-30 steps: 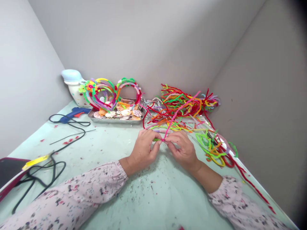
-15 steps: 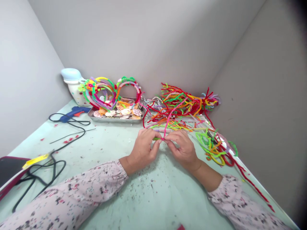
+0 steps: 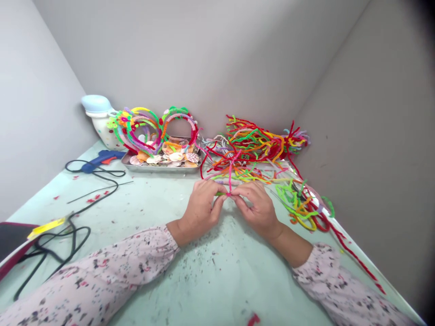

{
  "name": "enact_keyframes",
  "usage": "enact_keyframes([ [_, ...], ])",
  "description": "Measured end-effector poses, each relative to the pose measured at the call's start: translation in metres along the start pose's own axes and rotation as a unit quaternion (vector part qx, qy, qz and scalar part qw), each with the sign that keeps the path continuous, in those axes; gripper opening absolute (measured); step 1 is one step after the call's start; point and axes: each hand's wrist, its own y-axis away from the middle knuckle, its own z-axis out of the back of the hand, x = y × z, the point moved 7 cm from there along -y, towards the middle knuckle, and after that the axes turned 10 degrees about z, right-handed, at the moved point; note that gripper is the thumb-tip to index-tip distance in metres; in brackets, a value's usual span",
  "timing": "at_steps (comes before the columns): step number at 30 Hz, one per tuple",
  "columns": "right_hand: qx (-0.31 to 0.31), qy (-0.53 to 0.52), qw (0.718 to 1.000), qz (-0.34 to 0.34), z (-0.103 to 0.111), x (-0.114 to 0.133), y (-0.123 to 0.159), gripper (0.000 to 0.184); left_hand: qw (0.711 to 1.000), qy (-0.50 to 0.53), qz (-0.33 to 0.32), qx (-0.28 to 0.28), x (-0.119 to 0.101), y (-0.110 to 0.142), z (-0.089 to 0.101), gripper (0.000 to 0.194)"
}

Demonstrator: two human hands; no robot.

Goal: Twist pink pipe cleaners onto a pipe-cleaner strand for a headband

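My left hand (image 3: 204,206) pinches a green pipe cleaner (image 3: 220,194) between thumb and forefinger. A pink pipe cleaner (image 3: 230,174) is wound around the end of it, its free length standing up between my hands. My right hand (image 3: 256,208) closes thumb and forefinger at the pink winding, the fingertips of both hands almost meeting. Behind my hands lies a tangle of loose pipe cleaners (image 3: 253,142) in red, orange, green and yellow. More green and red ones (image 3: 299,203) are curled to the right of my right hand.
At the back stands a metal tray (image 3: 159,169) of seashells, with fuzzy wrapped headbands (image 3: 180,115) propped on it. Left of these are a white jar with a blue lid (image 3: 103,124) and a blue glue gun (image 3: 100,159). A dark cord (image 3: 76,242) loops along the left side.
The free length of the pink pipe cleaner has swung from leaning right to nearly upright and looks shorter. Both hands keep their pinch in about the same place. The view has shifted slightly.
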Motion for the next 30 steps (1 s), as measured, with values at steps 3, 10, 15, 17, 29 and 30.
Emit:
enact_keyframes([
  [3,0.001,0.004,1.000,-0.007,0.0000,-0.0004,-0.0005,0.015,1.000,-0.007,-0.001,0.000,0.0001,-0.0001,-0.0004,0.008],
  [10,0.006,-0.004,1.000,0.000,-0.0013,-0.0010,0.0004,0.014,1.000,-0.012,0.002,0.004,0.0003,0.0004,0.0000,0.008],
  [15,-0.003,-0.013,1.000,0.005,0.0003,-0.0004,0.0005,0.016,1.000,-0.009,0.002,0.006,-0.0008,0.0004,-0.0002,0.009],
  [17,-0.003,-0.013,1.000,0.004,0.0004,-0.0003,0.0002,0.017,1.000,-0.009,0.002,0.007,-0.0009,0.0003,-0.0003,0.010],
  [29,0.020,0.001,1.000,-0.015,-0.0033,-0.0011,-0.0013,0.009,0.999,-0.037,-0.008,0.009,-0.0022,0.0002,-0.0006,0.010],
  [30,0.023,0.001,1.000,-0.016,-0.0037,-0.0010,-0.0015,0.008,0.999,-0.040,-0.010,0.009,-0.0023,0.0003,-0.0007,0.009],
])
